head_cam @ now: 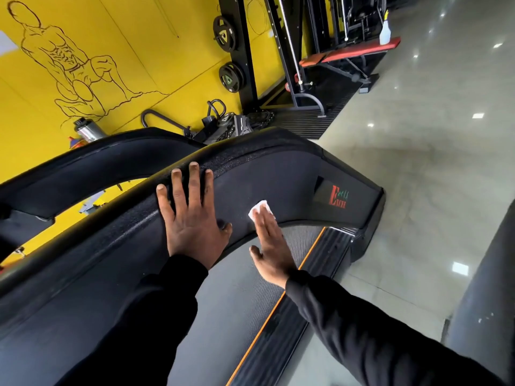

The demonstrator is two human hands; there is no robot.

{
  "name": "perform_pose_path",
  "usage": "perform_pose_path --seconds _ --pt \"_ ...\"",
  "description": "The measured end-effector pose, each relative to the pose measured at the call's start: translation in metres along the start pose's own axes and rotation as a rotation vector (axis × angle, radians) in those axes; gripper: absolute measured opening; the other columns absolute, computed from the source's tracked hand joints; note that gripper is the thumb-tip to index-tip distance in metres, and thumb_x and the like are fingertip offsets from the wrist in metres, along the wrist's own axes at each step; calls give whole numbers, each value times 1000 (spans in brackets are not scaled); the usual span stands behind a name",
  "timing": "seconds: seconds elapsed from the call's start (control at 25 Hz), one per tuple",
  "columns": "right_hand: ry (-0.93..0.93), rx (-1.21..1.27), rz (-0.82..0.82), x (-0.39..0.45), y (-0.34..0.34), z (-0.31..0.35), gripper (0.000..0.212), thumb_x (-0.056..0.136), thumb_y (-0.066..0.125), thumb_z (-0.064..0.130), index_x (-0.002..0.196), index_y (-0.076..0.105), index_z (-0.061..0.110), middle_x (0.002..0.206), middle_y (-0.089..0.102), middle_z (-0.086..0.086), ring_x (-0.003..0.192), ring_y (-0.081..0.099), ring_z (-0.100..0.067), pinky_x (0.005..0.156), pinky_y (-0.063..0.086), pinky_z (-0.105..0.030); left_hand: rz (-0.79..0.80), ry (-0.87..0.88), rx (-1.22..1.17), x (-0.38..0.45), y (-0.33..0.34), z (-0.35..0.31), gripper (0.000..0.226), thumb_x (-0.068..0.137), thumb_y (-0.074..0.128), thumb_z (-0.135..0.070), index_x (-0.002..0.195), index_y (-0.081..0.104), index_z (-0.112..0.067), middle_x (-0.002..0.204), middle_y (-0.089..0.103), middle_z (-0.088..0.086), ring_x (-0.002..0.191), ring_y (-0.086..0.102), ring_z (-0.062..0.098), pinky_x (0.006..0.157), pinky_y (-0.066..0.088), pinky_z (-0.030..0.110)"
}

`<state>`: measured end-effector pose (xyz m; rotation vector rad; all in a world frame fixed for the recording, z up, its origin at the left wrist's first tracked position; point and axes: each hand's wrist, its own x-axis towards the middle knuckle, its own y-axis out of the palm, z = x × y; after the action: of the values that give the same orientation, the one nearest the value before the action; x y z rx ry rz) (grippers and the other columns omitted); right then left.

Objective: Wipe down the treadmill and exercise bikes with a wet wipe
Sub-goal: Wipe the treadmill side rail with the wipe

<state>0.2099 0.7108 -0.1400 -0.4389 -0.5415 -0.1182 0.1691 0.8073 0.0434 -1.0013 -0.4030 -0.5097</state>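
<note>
A black treadmill point(292, 168) fills the middle of the head view, with a curved front hood bearing a red logo point(337, 196) and a grey belt point(239, 291) edged in orange below it. My left hand point(192, 215) lies flat on the hood, fingers spread and straight, fingertips at the upper rim. My right hand point(271, 246) is flat with straight fingers, pressing a small white wet wipe point(259, 209) against the hood just left of the logo. Both arms wear black sleeves.
A yellow wall with a line drawing point(72, 65) stands behind the treadmill. Weight plates point(231, 78) hang on a black rack, and a red bench point(351, 55) carries a spray bottle point(386, 30). Glossy grey floor point(432, 162) lies to the right. A metal bottle point(87, 129) stands by the wall.
</note>
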Motion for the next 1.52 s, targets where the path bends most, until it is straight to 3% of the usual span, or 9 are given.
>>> perform_pose_path --seconds 0.12,0.28,0.44,0.6,0.72,0.88,1.04,1.16,1.52 --pt "307 95 -88 7 1 -1 75 84 46 14 152 15 4 160 -1 -8 150 -1 -22 120 16 -47 10 4 0 -2 -1 0 111 59 83 -46 152 33 -10 160 22 14 147 15 40 117 -6 54" --pt "22 14 66 -21 9 21 80 84 50 15 155 12 8 163 -3 -11 150 -6 -20 122 7 -37 -8 52 -21 -2 -3 4 110 60 82 -48 151 35 -8 159 24 15 147 16 40 118 -3 55" --pt "290 94 -14 -3 5 41 76 90 53 6 154 11 6 159 -9 -2 148 -9 -14 122 9 -42 -18 -4 -38 -20 -13 23 109 60 81 -50 150 37 -8 157 28 15 146 19 40 117 -1 59" --pt "-17 5 59 -18 12 55 79 83 47 15 154 13 7 162 -3 -11 150 -6 -20 123 6 -39 -36 -75 -41 -31 -15 44 112 58 83 -50 151 34 -11 156 29 17 144 20 41 117 2 59" --pt "254 76 -9 -4 7 56 76 87 46 13 154 11 7 159 -9 -2 149 -7 -17 122 10 -44 -19 -72 -42 -32 -14 43 113 58 82 -51 152 33 -11 157 28 18 143 21 41 116 4 59" --pt "-67 -39 63 -14 2 60 78 86 47 19 154 13 7 162 -3 -9 150 -5 -19 122 5 -36 -22 -63 -40 -33 -13 41 113 56 82 -50 151 34 -10 156 28 19 143 21 41 116 4 58" --pt "203 18 -43 23 -15 65 76 86 42 24 153 11 5 159 -7 -4 149 -7 -17 122 9 -42 -13 -65 -33 -33 -13 42 115 56 82 -52 152 33 -11 157 26 19 143 20 41 116 0 57" --pt "-94 -84 24 10 -10 68 78 84 41 24 154 11 7 162 -2 -12 151 -3 -22 121 12 -41 -5 -65 -34 -32 -13 42 115 55 81 -53 151 34 -11 157 27 19 143 20 42 116 1 57" --pt "-167 -116 23 32 -23 69 78 85 46 18 155 12 10 163 -2 -7 150 -6 -18 122 9 -42 10 -71 -47 -31 -16 40 117 54 81 -58 151 36 -10 157 28 20 143 21 42 116 -1 56"
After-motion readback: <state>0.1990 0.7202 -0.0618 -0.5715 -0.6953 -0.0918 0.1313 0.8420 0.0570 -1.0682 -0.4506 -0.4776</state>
